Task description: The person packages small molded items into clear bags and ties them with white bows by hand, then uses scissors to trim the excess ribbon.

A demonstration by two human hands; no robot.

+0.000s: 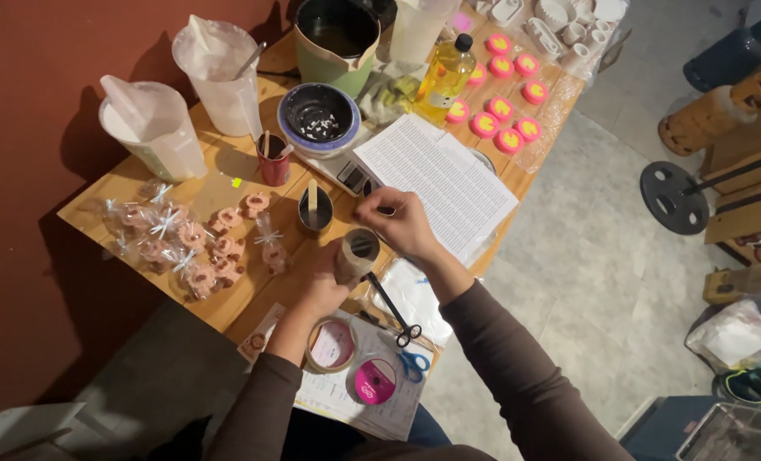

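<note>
Left hand: I see my left hand (321,286) curled shut around the side of a small tan jar (357,254), holding it tilted with its mouth turned up toward the camera, just above the near edge of the wooden table (227,307).
Right hand: my right hand (404,224) sits above the jar's rim, fingers drawn together in a pinch; I cannot tell what they pinch, if anything.
Jar position: between both hands, just beside the dark cup with a wooden stick (315,209) and near the printed sheet (436,181).
Under my forearms: black scissors-like tongs (395,314), blue-handled scissors (413,364), a tape roll (332,345) and a pink ribbon spool (374,381) lie on papers.
Left side: pink moulded pieces in clear bags (171,243).
Far end: bowl on a scale (319,117), oil bottle (445,78), pink-and-yellow rounds (505,94), two plastic jugs (150,128).
</note>
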